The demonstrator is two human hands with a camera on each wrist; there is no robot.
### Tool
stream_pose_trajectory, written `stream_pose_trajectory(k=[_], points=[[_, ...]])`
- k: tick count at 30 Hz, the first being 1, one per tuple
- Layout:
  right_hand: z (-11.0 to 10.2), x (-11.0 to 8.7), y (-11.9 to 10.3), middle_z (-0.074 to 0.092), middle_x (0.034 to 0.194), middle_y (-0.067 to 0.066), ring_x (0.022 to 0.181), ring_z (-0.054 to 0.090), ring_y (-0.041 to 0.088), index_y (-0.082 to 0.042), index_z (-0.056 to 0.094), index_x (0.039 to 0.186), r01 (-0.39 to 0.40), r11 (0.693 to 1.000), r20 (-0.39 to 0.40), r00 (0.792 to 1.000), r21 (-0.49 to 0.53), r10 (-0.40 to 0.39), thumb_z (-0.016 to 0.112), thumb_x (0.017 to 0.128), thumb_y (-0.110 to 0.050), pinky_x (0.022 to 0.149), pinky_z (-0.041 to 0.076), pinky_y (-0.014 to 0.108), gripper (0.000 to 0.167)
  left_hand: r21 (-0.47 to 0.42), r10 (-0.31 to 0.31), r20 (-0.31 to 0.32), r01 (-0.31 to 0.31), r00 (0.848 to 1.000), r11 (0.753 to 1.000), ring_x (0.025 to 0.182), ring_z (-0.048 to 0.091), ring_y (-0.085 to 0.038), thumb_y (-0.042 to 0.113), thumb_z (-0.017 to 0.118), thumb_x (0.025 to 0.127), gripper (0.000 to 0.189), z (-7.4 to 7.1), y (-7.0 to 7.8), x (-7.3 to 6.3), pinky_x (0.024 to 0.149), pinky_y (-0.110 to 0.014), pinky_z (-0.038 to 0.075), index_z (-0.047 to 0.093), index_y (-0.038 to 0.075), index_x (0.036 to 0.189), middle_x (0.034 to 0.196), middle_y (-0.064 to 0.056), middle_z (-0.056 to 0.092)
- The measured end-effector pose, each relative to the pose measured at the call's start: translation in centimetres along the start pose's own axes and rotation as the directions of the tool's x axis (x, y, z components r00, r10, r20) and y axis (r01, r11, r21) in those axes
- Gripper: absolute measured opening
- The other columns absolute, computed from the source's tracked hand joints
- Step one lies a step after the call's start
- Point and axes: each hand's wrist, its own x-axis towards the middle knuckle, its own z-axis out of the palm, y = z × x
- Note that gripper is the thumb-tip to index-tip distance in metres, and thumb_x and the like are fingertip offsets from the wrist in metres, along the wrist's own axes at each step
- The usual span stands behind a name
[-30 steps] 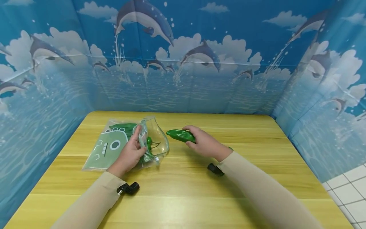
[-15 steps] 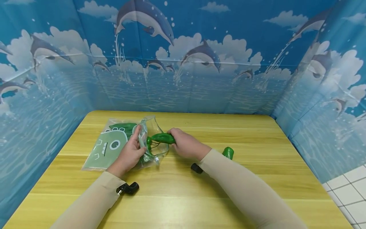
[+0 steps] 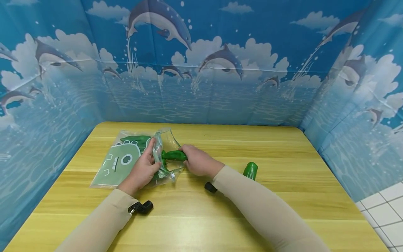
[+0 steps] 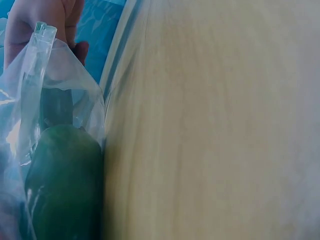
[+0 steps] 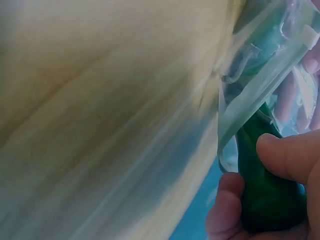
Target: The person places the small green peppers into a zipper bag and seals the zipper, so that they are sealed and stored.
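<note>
On the left of the table lies a clear zip bag with a green cartoon face printed on it and green peppers inside. My left hand holds the bag by its mouth, thumb at the near edge, keeping the opening spread toward the right. With my right hand I grip a long glossy green chili pepper by one end; its other end is inside the bag's mouth. The right wrist view shows my thumb on top of that pepper, beside the bag's zip strip. A pepper in the bag fills the left wrist view's lower left.
Another green pepper lies on the wooden table at the right, partly hidden behind my right sleeve. A dolphin-print curtain hangs along the back and both sides.
My right hand has moved left with the chili pepper, bringing its tip into the bag's mouth. The pepper on the right has come out from behind the sleeve. The left hand stays put.
</note>
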Motion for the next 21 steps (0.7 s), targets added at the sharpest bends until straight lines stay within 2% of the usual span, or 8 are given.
stream_pose_trajectory(k=[7,13,16,21], points=[[0.4,0.5,-0.1,0.048,0.159,0.014,0.135,0.058,0.025,-0.01,0.041,0.16,0.011,1.0,-0.008,1.0,-0.01,-0.011,0.056,0.11,-0.018,0.109,0.052,0.041,0.053,-0.01,0.003,0.003,-0.003,1.0,1.0,0.163,0.011,-0.035,-0.014,0.043,0.102,0.096,0.1,0.0,0.0,0.098,-0.016,0.05,-0.014,0.022,0.17,0.178,-0.007,-0.009],[0.7,0.9,0.0,0.048,0.147,0.016,0.114,0.063,0.02,-0.013,0.038,0.163,0.03,0.999,0.018,0.999,-0.011,-0.03,0.052,0.108,-0.01,0.098,0.056,0.034,0.056,-0.012,0.007,0.005,-0.007,1.0,1.0,0.163,0.01,-0.034,-0.014,0.043,0.102,0.096,0.0,-0.1,0.0,0.097,-0.015,0.051,-0.014,0.022,0.169,0.178,-0.007,-0.009],[0.8,1.1,0.1,0.047,0.144,0.016,0.11,0.062,0.018,-0.014,0.036,0.164,0.039,0.999,0.034,0.999,-0.018,-0.039,0.05,0.107,-0.006,0.094,0.056,0.031,0.06,-0.007,0.007,0.008,-0.007,1.0,1.0,0.163,0.01,-0.035,-0.014,0.043,0.102,0.096,-0.1,-0.1,0.0,0.097,-0.015,0.05,-0.015,0.023,0.169,0.178,-0.009,-0.009],[1.0,1.2,0.2,0.051,0.146,0.015,0.122,0.062,0.022,-0.014,0.038,0.164,0.046,0.999,0.014,0.999,-0.026,-0.045,0.052,0.107,-0.004,0.105,0.055,0.036,0.059,-0.006,0.005,0.006,-0.005,1.0,1.0,0.163,0.011,-0.035,-0.014,0.043,0.101,0.097,0.0,-0.1,0.1,0.099,-0.017,0.051,-0.015,0.023,0.169,0.178,-0.003,-0.011]])
